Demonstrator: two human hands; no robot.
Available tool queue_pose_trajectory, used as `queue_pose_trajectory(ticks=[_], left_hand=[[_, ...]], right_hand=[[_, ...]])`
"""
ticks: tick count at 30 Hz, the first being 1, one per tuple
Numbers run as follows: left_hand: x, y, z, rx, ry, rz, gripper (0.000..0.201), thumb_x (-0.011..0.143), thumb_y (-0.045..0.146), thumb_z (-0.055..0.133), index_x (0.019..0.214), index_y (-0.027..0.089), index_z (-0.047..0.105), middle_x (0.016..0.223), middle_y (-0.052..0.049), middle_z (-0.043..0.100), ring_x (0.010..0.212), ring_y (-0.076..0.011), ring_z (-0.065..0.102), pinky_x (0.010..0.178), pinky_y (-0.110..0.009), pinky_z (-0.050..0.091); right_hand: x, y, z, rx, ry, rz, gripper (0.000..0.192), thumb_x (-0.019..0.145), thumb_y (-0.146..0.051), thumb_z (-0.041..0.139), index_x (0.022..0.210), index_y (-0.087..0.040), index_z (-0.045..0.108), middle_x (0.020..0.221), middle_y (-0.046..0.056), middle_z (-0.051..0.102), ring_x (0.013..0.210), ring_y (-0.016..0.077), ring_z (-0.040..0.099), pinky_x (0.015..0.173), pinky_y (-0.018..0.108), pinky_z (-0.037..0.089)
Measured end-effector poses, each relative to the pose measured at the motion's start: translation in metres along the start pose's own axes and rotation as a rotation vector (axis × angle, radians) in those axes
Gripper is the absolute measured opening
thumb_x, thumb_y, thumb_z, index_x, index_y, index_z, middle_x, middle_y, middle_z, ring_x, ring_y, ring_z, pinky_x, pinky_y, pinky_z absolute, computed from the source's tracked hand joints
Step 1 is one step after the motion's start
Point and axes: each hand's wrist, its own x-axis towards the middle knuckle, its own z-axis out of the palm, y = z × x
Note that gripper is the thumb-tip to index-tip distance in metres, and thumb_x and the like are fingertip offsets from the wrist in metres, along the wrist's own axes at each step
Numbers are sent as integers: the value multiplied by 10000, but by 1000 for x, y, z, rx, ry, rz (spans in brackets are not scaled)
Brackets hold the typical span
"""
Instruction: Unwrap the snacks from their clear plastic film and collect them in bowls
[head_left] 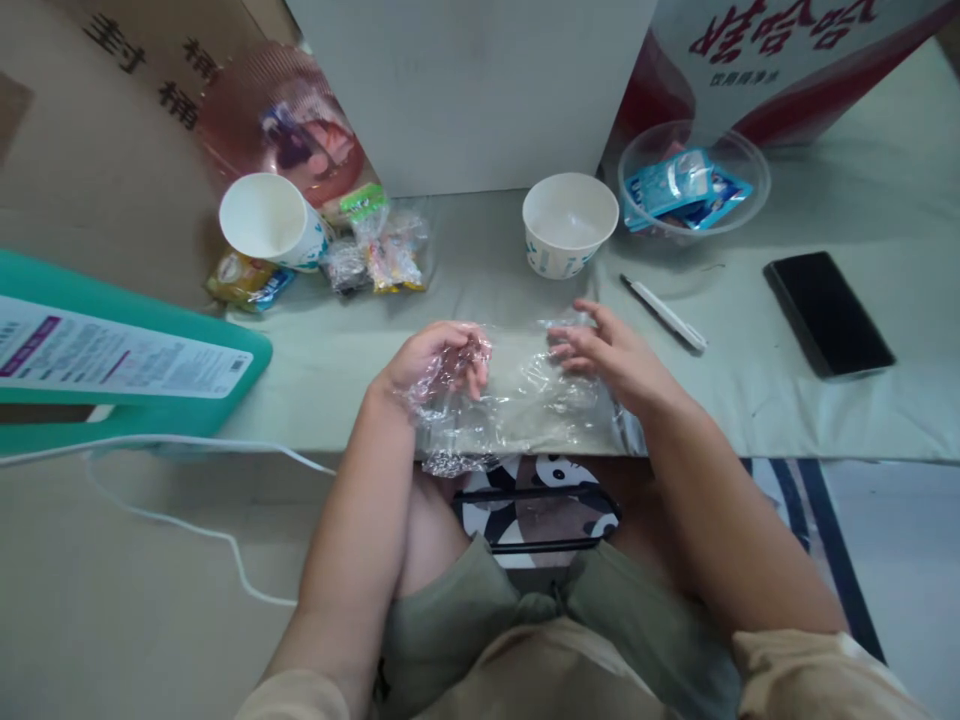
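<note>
A crumpled sheet of clear plastic film (517, 415) spans the space between my two hands, low over the table's front edge. My left hand (442, 360) has curled fingers with the film bunched in and around them. On the other side, my right hand (604, 350) has the film at its thumb and fingertips, some fingers stretched forward. Whether the film is a flat sheet or a bag I cannot tell. Just beyond my right hand stands a white paper cup (570, 225), and a white pen (664, 312) lies to its right.
Back left are a tipped paper cup (262, 217), wrapped snacks (386, 250) and a pink ribbed container (262, 110). A clear bowl (757, 180) holds blue packets. A black phone (829, 313) lies right. A green container (240, 350) and white cable (240, 560) are left; boxes (480, 90) stand behind.
</note>
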Motion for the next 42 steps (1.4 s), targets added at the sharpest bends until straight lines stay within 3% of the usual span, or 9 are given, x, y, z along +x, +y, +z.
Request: queue_pose_trajectory(ticks=[5,8,11,19,22,26,32,38,42], left_hand=[[2,4,-9,34,204,41,189,722,336,668,714,148,687,579,-50,713,500,-148,688,413,-187,444],[8,5,-12,-18,429,133,268,795,432,688,764,166,697,695,-47,752,654,-145,739,551,-203,542],[12,2,-7,38,351,109,418,738,531,804,942,175,723,964,-90,798,880,-210,780,685,-281,608],[25,-2,-1,158,821,363,292,826,360,798,684,190,608,495,64,514,363,-42,385,323,-177,224],[23,-1,-1,39,758,438,342,824,482,795,743,203,613,570,48,582,444,-52,509,407,-154,376],[20,-2,3,-22,514,131,422,654,444,933,834,194,644,664,15,668,517,-92,615,465,-180,477],[23,2,7,57,748,300,223,786,246,820,783,185,606,549,65,598,338,-9,381,327,-134,224],[19,5,8,24,586,74,329,734,362,861,745,165,598,572,27,632,334,-22,419,308,-152,190],[18,7,0,-24,693,205,343,776,388,821,687,174,568,541,47,591,347,-19,440,309,-147,184]], right_hand=[[-5,-4,-1,-93,90,-85,338,761,-504,784,818,-210,628,678,4,668,635,136,642,643,293,543],[1,1,-10,2,315,-209,355,800,-539,752,815,-236,567,659,-27,634,604,128,640,621,287,547],[5,4,-17,-4,417,-196,343,857,-549,704,859,-245,544,654,-40,615,510,116,587,479,250,447],[0,-1,-28,-294,679,-382,195,911,-385,671,854,-208,613,532,-73,511,442,87,456,482,245,367],[0,-3,-27,-245,694,-445,208,928,-403,647,864,-214,589,548,-77,515,431,83,445,460,242,351],[-1,-4,-25,-206,699,-522,293,937,-503,634,875,-225,568,555,-80,503,444,84,460,466,243,370],[2,1,-30,-84,731,-513,448,876,-675,660,911,-243,546,591,-82,505,427,77,421,413,237,303],[12,10,-28,263,503,-293,541,771,-701,723,1024,-260,537,723,-54,609,528,94,559,504,243,447],[5,11,-23,246,382,-181,600,702,-631,803,1096,-274,526,789,-32,691,623,137,669,573,264,532]])
